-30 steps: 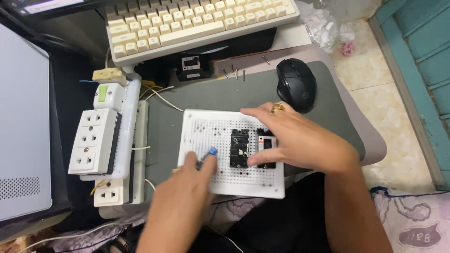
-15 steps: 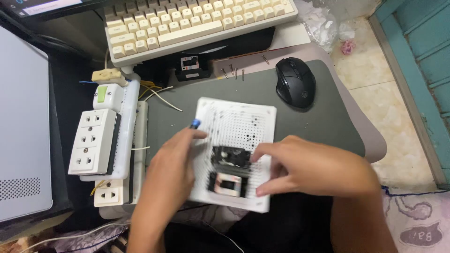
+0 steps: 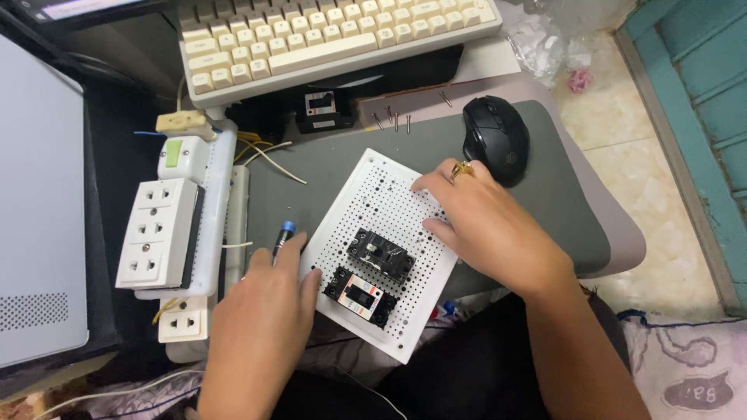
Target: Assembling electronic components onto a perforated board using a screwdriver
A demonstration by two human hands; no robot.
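Note:
A white perforated board [image 3: 372,204] lies tilted on the grey desk mat [image 3: 327,167]. Two black breaker-like switch modules sit on it: one [image 3: 380,255] in the middle and one with a white face [image 3: 361,295] nearer me. My left hand [image 3: 261,315] grips a blue-tipped screwdriver [image 3: 281,239] and its thumb rests at the board's lower left edge, beside the nearer module. My right hand [image 3: 482,225], wearing a ring, lies flat on the board's right part with fingers spread, holding nothing.
A black mouse [image 3: 496,138] sits just beyond my right hand. A cream keyboard [image 3: 327,39] lies at the back, a white power strip with sockets [image 3: 163,233] at the left, loose screws [image 3: 393,119] behind the board, a white case [image 3: 39,210] at far left.
The board has been turned from lying flat and square to a tilted diagonal. My right hand moved from the modules to the board's right side; my left hand shifted to the lower left edge.

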